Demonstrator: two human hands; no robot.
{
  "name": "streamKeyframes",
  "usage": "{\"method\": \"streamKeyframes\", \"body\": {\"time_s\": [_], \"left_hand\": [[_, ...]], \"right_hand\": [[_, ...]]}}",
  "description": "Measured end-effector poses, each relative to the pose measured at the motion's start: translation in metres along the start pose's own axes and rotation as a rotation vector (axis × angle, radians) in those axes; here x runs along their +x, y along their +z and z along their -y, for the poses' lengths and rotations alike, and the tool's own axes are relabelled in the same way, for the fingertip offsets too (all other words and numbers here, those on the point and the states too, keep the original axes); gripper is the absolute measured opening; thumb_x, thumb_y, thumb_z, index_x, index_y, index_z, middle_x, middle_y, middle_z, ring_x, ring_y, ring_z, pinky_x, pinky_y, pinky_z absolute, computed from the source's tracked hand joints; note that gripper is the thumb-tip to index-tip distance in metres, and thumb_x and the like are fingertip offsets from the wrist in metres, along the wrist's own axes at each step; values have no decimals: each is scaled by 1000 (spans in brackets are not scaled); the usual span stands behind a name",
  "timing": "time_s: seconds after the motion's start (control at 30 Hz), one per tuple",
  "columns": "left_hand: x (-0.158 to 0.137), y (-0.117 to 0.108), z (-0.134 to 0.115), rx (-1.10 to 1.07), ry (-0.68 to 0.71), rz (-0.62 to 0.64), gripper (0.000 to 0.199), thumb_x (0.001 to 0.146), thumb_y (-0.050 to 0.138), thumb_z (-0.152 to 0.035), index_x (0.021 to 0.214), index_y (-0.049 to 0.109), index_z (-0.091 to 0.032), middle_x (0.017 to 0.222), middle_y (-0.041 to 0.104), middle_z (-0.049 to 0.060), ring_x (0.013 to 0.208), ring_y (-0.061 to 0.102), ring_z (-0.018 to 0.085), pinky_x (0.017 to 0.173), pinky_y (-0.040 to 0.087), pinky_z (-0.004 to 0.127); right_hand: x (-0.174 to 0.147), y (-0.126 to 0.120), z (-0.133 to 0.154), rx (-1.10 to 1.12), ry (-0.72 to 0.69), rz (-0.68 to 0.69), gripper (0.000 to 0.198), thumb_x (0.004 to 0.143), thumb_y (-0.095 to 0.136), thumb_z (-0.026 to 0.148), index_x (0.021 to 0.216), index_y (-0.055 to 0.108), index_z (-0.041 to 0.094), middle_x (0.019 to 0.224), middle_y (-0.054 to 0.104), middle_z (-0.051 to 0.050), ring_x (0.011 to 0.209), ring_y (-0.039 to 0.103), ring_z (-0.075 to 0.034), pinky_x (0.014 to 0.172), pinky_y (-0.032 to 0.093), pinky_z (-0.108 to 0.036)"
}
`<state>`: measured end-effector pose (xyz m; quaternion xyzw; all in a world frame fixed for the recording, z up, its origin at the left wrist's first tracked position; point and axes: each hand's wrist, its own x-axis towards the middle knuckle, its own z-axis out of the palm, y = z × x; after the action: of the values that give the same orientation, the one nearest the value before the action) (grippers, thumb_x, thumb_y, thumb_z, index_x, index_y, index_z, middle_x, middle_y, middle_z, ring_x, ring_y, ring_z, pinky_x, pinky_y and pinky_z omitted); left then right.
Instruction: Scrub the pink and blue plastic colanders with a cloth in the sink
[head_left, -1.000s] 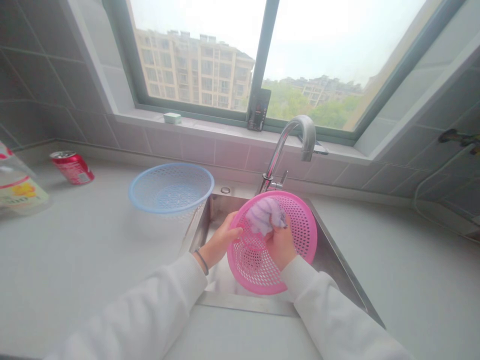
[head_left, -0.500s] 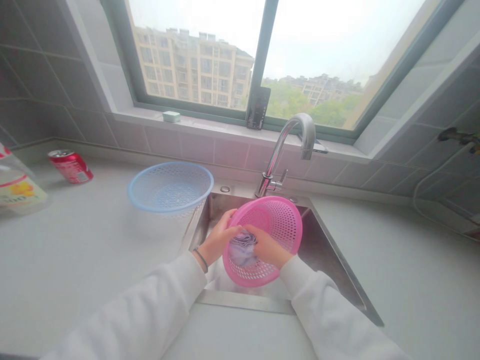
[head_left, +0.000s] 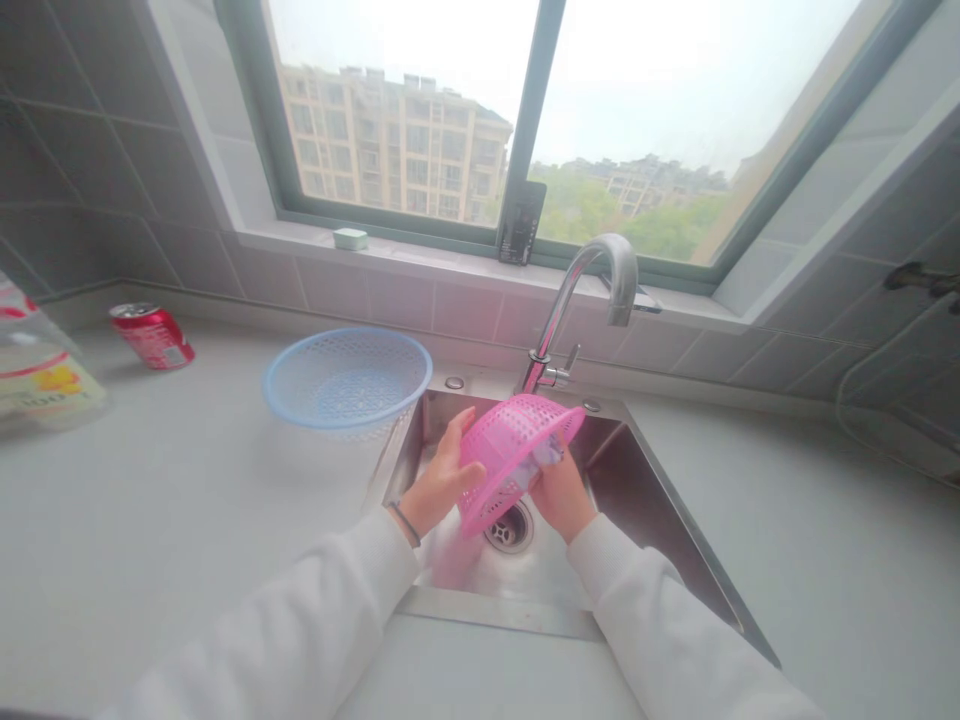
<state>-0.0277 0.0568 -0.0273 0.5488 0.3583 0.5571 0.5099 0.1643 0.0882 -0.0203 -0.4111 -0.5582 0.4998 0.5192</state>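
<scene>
Above the sink, a pink plastic strainer basket point(head_left: 504, 450) is tipped on its side, its opening facing right and down. My left hand point(head_left: 442, 475) grips it from the left, fingers and thumb against its outer wall. On the open side, my right hand point(head_left: 562, 495) presses a crumpled purple-and-white cloth point(head_left: 549, 452) inside the rim. The basket and hand hide most of the cloth and my right fingertips. Beneath the basket lie the steel sink point(head_left: 675, 520) and its drain point(head_left: 510, 528).
A light blue strainer basket point(head_left: 349, 415) stands left of the sink, partly over its edge. The chrome faucet point(head_left: 619, 285) arches behind. On the left counter are a red can point(head_left: 152, 336) and a plastic bottle point(head_left: 49, 375). A pale green block point(head_left: 350, 239) sits on the windowsill.
The pink basket has turned from facing me to facing right and down, showing its outside. My right hand has moved right with the cloth, and the drain has come into view.
</scene>
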Motion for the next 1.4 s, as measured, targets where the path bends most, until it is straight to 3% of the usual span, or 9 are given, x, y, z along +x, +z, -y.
{"method": "streamKeyframes", "body": {"time_s": [0.1,0.23,0.5,0.67,0.77,0.9,1.07,1.2,1.4], "left_hand": [[-3,2,3,86,-3,128,135,61,88,-70,164,15,-24,172,18,20,159,18,42,129,14,56],[-5,5,1,96,-106,260,152,56,94,-58,165,-5,-22,169,24,25,154,32,43,127,18,61],[-1,2,4,-41,-110,115,134,65,90,-44,165,3,-24,164,36,21,149,41,38,123,31,55],[4,2,-1,-138,-209,1,124,72,80,-43,164,0,-23,129,66,16,111,69,32,105,49,54],[5,1,-10,-120,-232,-122,111,77,74,-42,163,7,-24,132,65,15,113,68,31,103,50,53],[3,-5,-19,-130,-222,-293,94,83,69,-49,160,19,-27,153,51,16,135,55,35,104,50,50],[0,-10,-12,-294,-175,-228,76,87,66,-54,152,35,-31,154,51,13,128,61,34,99,54,50],[-2,-9,-7,-348,-85,-153,76,86,70,-53,151,38,-30,152,54,12,128,61,33,102,53,47],[-2,-9,-12,-388,-29,-137,71,90,65,-58,150,41,-29,152,55,10,135,57,32,105,51,44]], "right_hand": [[1,8,12,171,44,-33,65,78,73,59,133,52,33,131,72,-6,120,69,-29,97,59,-46],[-2,12,9,257,124,35,58,74,79,50,124,57,31,121,74,-5,105,74,-27,93,60,-45],[-7,6,2,-128,141,265,48,65,75,19,112,67,24,107,77,-4,104,72,-25,102,54,-45],[-11,6,-4,-425,70,395,48,61,53,4,103,70,21,101,77,-3,96,71,-23,94,54,-39],[-9,4,-4,-404,8,304,44,62,56,6,101,69,21,99,76,-3,97,70,-24,93,53,-38],[-2,-8,2,-129,-13,44,32,69,75,25,100,67,23,99,77,-2,97,70,-23,95,54,-39],[6,-34,4,97,-37,-251,47,68,84,38,110,66,25,113,76,-1,107,70,-23,104,51,-41],[8,-49,5,85,-134,-418,43,68,84,34,108,68,23,109,76,0,106,69,-22,105,49,-39],[8,-64,3,137,-129,-391,41,74,79,36,112,66,28,113,73,2,106,69,-20,103,51,-41]]}}
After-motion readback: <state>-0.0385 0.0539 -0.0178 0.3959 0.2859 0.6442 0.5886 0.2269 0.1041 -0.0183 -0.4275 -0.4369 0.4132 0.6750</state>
